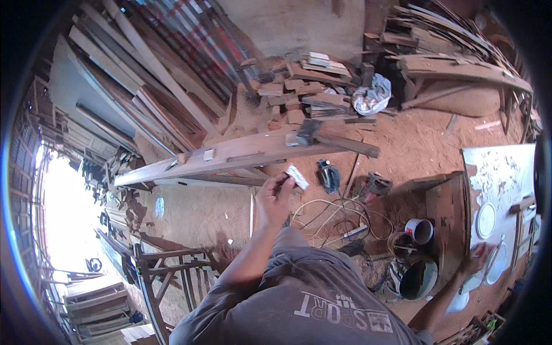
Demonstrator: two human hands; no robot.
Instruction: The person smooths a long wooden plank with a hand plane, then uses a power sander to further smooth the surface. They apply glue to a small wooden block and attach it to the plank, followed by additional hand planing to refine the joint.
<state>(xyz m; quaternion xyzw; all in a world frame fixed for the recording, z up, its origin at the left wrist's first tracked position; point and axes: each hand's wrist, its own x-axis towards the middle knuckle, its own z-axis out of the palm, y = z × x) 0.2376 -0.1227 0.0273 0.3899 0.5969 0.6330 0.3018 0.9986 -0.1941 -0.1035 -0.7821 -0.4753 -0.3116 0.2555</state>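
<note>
Between the thumb and fingers of my left hand (275, 201) is a small, flat white piece (297, 177), patterned with darker marks; its exact kind is unclear. This hand is in front of my body, on the near side of a long wooden beam (230, 154). Far to the right, my right hand (472, 261) reaches over the edge of a white-topped table (509, 172). Its fingers look closed around something reddish, too small and blurred to name. Beside that hand are a round white lid (486, 221) and another pale round thing (497, 262).
A black power tool (328, 176) and tangled cables (322, 215) lie on the dusty ground, near a power strip (355, 232). Open buckets (418, 275) stand by the table. Wood offcuts (296, 95) are piled beyond the beam; long planks (155, 75) lean at the left.
</note>
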